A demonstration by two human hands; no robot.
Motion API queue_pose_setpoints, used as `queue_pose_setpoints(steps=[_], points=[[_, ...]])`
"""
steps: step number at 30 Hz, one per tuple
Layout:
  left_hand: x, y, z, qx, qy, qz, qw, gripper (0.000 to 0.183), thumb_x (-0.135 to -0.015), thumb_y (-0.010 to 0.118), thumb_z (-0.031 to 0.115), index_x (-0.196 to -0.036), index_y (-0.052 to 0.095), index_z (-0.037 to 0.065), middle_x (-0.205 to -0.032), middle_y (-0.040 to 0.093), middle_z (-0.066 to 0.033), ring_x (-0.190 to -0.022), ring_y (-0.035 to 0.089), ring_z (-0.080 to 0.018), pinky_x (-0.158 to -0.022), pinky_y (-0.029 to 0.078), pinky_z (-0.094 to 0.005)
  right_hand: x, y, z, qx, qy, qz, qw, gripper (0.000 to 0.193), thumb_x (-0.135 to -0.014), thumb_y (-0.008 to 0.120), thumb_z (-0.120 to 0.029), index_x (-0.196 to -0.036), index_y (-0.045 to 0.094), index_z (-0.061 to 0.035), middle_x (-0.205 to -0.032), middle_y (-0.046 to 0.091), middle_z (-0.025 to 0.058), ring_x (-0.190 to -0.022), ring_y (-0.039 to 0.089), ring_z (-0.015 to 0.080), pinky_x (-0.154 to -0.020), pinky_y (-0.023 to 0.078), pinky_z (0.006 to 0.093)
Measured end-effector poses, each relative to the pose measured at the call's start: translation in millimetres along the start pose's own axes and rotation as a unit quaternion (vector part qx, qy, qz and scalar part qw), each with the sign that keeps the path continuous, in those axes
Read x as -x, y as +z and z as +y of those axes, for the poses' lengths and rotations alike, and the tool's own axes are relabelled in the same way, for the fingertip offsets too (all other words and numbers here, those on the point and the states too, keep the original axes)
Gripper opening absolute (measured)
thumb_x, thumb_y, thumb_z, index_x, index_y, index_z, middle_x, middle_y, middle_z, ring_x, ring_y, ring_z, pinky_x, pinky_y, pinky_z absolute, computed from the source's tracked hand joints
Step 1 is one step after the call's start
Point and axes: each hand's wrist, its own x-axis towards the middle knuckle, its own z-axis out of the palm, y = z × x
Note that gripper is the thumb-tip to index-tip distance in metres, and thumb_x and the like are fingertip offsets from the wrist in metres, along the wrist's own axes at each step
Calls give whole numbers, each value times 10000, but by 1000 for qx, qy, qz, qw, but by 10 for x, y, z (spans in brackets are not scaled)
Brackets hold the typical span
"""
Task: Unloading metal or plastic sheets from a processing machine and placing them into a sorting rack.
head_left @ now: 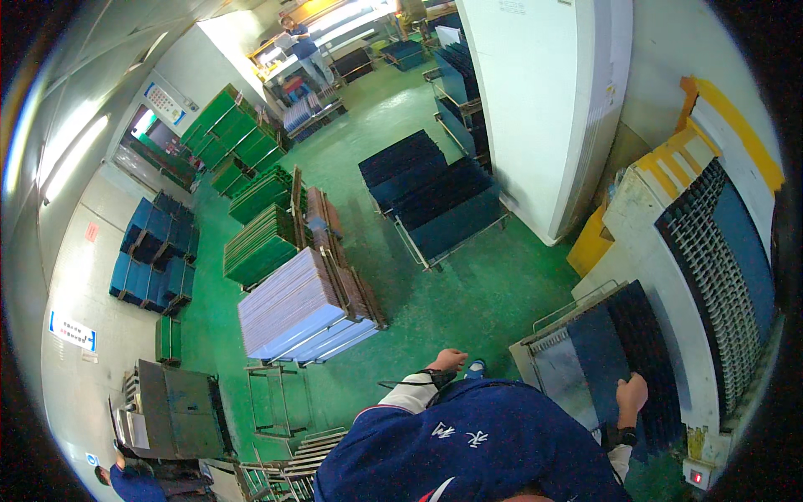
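My left hand (449,361) is held out in front of my body with its fingers curled in, over the green floor, and nothing shows in it. My right hand (633,391) is closed at the stack of dark panels (648,360) on my right. Its fingers are curled over, and what they grip, if anything, is hidden. Beside that hand lies a dark blue panel (595,341), and left of it a grey panel (559,372). A wire rack (577,304) borders these panels on the far side.
A machine with a chain conveyor (711,280) stands at right, near a white pillar (531,117). Racks of lilac panels (293,297), green panels (259,249) and black panels (447,213) stand ahead. Bare metal frames (276,397) are at left. People (308,52) work far off and at lower left.
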Motion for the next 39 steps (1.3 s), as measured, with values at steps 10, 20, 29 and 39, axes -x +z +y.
queue_pose_setpoints(steps=[10, 20, 29, 39], points=[[35, -21, 39, 1, -3, -20, 1000, 365, -780, 630, 302, -1025, 585, 36, -799, 622, -55, -578, 599, -154, -451, 468, -282, -47, 34, 106, -28, -31, 11, 999, 410, -670, 680, -152, -1034, 583, 8, -1008, 586, 201, -970, 549, 335, -827, 435, 388], [173, -19, 143, 44, 16, -23, 999, 312, -796, 595, 271, -986, 592, 23, -750, 597, -54, -556, 557, -156, -471, 447, -279, -11, 28, 230, -40, -67, 35, 996, 414, -661, 695, -180, -1034, 590, -36, -957, 601, 169, -908, 557, 341, -772, 443, 400], [39, -56, 88, 43, 31, -54, 997, 307, -787, 608, 235, -976, 567, -4, -729, 588, -73, -570, 562, -170, -449, 424, -279, 277, -1065, 657, -98, -72, 159, 980, 391, -635, 679, -174, -967, 589, 12, -901, 593, 191, -850, 561, 340, -741, 434, 392], [-30, 12, 145, 90, -13, -111, 990, 371, -825, 570, 209, -1116, 500, -10, -872, 605, -145, -633, 612, -226, -427, 459, -288, 587, -1701, 1010, -683, 107, 91, 717, 193, -729, 657, -130, -876, 622, -10, -842, 625, 54, -771, 576, 152, -653, 454, 286]])
